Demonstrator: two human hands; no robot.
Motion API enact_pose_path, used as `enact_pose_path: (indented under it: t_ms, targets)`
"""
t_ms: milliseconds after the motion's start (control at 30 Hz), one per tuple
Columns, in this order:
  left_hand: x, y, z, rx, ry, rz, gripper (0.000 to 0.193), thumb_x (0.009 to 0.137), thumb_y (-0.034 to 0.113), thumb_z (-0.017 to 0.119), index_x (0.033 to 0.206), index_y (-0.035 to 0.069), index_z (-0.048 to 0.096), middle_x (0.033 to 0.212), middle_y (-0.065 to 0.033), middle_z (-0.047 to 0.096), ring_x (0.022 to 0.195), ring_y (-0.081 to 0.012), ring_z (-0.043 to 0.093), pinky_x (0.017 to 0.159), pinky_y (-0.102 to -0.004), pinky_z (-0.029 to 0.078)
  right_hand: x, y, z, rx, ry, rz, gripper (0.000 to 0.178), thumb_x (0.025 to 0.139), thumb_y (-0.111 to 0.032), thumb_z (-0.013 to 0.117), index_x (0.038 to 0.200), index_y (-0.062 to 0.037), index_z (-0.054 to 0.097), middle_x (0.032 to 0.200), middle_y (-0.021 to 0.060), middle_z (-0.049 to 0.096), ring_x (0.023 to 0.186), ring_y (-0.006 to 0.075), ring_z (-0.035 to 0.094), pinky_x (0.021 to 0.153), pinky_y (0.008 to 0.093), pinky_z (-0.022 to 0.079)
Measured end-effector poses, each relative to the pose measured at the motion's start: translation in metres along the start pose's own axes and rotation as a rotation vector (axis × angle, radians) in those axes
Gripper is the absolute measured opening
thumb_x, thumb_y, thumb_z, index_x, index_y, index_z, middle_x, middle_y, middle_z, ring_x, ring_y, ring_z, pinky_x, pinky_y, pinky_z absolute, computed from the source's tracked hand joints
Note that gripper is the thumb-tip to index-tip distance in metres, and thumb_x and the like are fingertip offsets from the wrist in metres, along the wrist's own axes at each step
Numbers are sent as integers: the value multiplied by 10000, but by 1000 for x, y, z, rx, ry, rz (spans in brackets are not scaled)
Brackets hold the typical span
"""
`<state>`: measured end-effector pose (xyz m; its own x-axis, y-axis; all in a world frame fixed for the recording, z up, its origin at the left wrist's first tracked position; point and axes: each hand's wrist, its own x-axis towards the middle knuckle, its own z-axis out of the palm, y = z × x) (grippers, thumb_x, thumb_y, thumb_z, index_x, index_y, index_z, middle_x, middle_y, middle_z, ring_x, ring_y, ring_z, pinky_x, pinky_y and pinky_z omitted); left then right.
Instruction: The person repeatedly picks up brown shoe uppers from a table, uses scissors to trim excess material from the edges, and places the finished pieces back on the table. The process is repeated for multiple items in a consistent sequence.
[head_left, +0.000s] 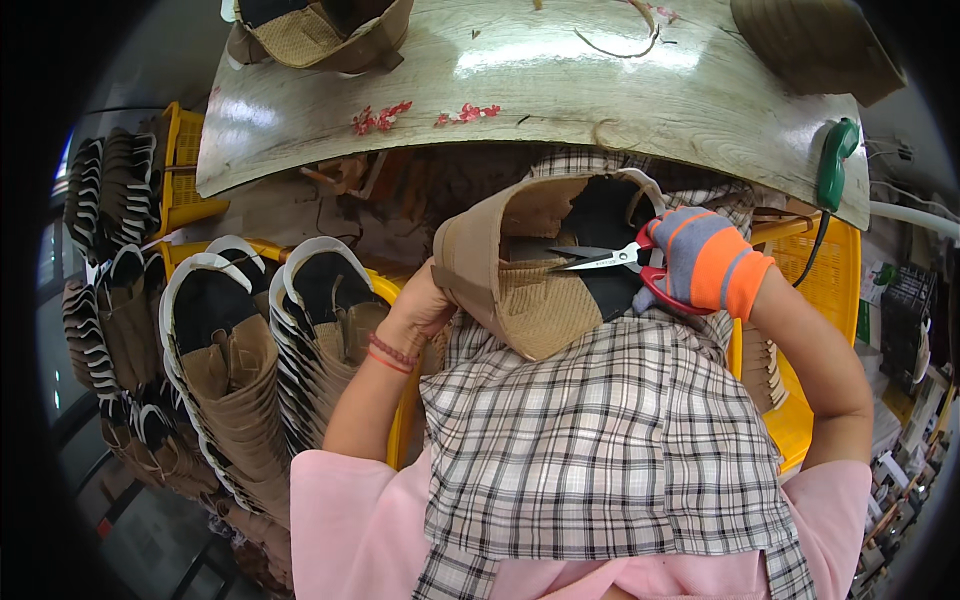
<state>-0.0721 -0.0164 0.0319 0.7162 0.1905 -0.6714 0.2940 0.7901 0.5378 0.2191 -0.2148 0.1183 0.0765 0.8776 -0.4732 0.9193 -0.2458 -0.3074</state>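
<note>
Plaid apron (580, 440) fills lower centre of frame, nearest the lens, with pink sleeves (350, 520) at either side. Tan piece (545, 310) sits at frame centre, tilted above the apron, mouth toward the camera; textured tan and black lining inside, pale rim at its upper right.

Left grip (430, 300), bare: closed against the left wall of the tan piece; most fingers hidden behind it, so firmness cannot be told. Right grip (705, 265), in an orange-and-grey glove: closed round the red handles of scissors (618, 259). Blades slightly parted, pointing left across the mouth; contact with the lining cannot be told.

Surroundings: worktop (600, 115) across top of frame, bearing red scraps (375, 118) and a curled strip (640, 45); green handheld tool (835, 165) at its right edge, cord hanging down. Nested stacks (228, 380) at left of frame, yellow crate (835, 280) at right.

Risks (judged): tips could snag or nick the lining if the blades close at a poor angle. Tan piece looks soft; a loose left hold could let its wall fold into the blades. Bare left fingers, out of sight behind that wall, would be exposed should the points slip or push through
</note>
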Motion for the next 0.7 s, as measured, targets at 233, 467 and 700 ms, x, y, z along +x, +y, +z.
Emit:
enact_pose_path:
  t_ms: [233,467,700]
  targets:
    - [-2,-5,4,-3,5,40,380,708,-33,835,1069,-20,720,1128,-55,634,1035,-200,624,936,-323,531,8,7,11,33,19,-59,582,675,-521,833,916,-18,670,810,165,654,821,361,647,726,430,523]
    - [-2,-6,4,-69,5,14,361,717,-54,816,1064,-26,717,1140,-69,632,1032,-209,630,939,-324,536,14,3,7,-38,0,-95,656,644,-602,831,888,-13,673,777,163,649,784,375,652,681,428,528]
    - [-1,-10,-1,-60,26,20,387,723,-55,813,1093,-37,701,1145,-105,675,1032,-221,649,950,-335,542,20,-7,-8,35,-278,60,778,647,-750,747,892,-14,681,813,193,687,794,391,680,714,426,548]
